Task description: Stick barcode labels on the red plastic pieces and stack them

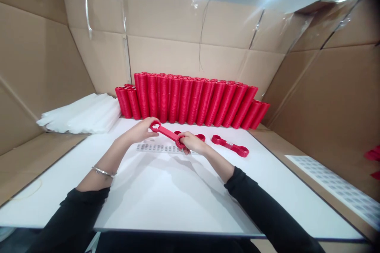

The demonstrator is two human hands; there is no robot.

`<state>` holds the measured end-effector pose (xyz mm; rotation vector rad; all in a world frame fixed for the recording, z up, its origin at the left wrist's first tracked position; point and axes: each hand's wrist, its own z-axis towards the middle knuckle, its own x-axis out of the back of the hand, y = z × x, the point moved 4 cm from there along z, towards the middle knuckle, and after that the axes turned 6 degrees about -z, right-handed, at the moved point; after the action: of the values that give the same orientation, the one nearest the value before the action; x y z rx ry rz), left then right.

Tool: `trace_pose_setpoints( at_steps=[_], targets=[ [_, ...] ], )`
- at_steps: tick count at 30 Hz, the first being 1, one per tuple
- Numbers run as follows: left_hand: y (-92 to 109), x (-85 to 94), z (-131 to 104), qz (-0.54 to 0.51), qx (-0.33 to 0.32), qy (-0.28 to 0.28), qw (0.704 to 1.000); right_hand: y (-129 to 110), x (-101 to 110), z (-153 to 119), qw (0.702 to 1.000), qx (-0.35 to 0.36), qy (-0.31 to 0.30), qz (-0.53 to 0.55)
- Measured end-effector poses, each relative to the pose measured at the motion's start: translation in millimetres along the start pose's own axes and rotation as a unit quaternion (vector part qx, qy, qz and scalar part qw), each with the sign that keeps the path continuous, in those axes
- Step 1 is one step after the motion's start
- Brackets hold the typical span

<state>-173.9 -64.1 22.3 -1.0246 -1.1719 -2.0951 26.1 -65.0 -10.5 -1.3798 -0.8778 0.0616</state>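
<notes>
A red double-ended ring wrench (168, 133) is held slanted above the white table (166, 189), between my two hands. The fingers of my left hand (145, 129) pinch its upper left ring. At the lower right ring, my right hand (192, 143) is closed around the end. Just behind the right hand lies another red wrench (201, 137), mostly hidden by the hand. Farther right, a third red wrench (230, 146) with a small white label lies flat on the table. Under the held wrench is a strip of small printed labels (157, 148).
Tall stacks of red ringed pieces (190, 101) line the back of the table. White plastic bags (83, 112) are piled at the left. A label sheet (335, 185) lies along the right edge. Cardboard walls (169, 55) enclose the back and sides.
</notes>
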Motion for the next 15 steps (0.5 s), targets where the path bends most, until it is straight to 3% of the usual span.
trace_pose_setpoints(
  at_steps=[2, 5, 8, 15],
  targets=[
    [-30.5, 1.9, -7.0, 0.032, 0.075, 0.016, 0.997, 2.5, -8.6, 6.1, 0.997, -0.005, 0.069, 0.038],
    [-57.9, -7.1, -14.3, 0.081, 0.116, -0.068, 0.988, 6.6, -23.4, 10.9, 0.988, -0.018, 0.137, 0.075],
    [-61.9, -18.2, -16.2, 0.089, 0.094, -0.127, 0.983, 12.1, -38.4, 14.6, 0.984, -0.021, 0.159, 0.076],
    [-54.0, -25.6, -16.9, 0.097, 0.091, -0.162, 0.978, 24.3, -49.1, 20.5, 0.987, -0.027, 0.154, 0.047]
  ],
)
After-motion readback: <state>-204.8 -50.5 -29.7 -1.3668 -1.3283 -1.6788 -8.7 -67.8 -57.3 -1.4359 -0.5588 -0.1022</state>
